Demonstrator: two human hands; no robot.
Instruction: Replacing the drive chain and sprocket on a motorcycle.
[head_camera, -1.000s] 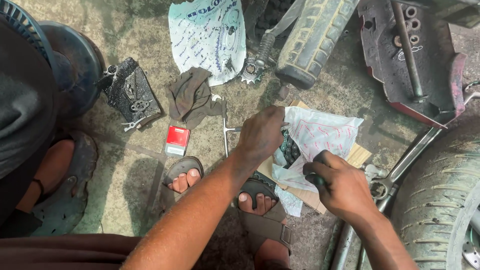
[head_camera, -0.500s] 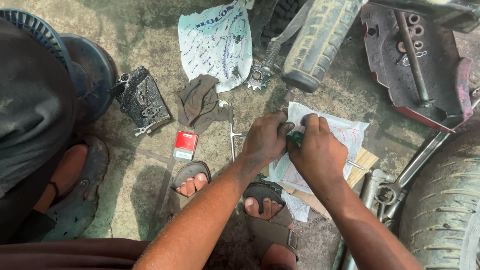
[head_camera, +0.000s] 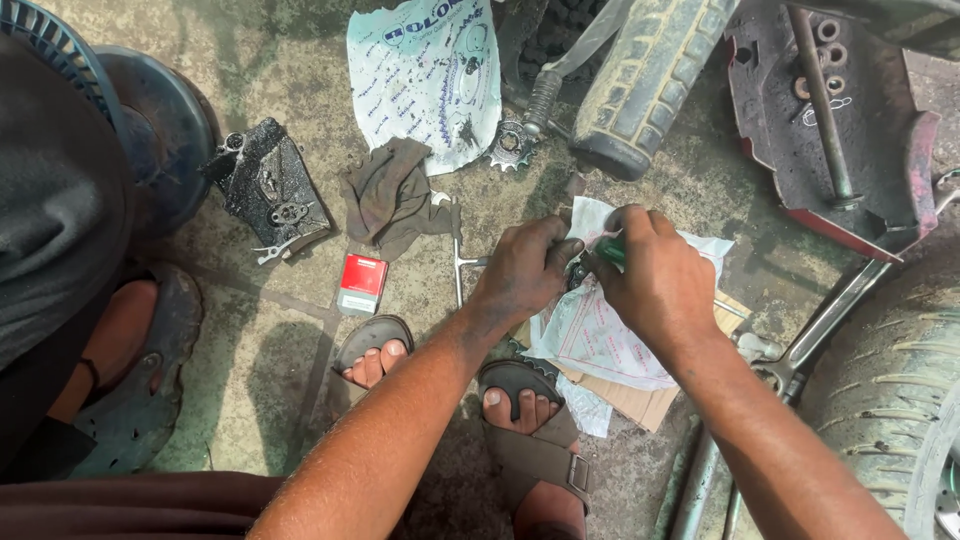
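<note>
My left hand and my right hand meet over a printed white paper sheet that lies on brown cardboard on the concrete floor. The right hand is shut on a green-handled tool. The left hand pinches a small dark metal part right at the tool's tip; most of that part is hidden by my fingers. Both hands are smeared with grease. My sandalled feet rest just below the hands.
A small sprocket, a dirty rag, a T-shaped wrench, a red box and a black engine cover lie on the floor. A tyre stands right, a red frame part upper right, another person's foot left.
My right hand has moved up and left from the paper's right side to meet the left hand. Both hands now work together on the small part.
</note>
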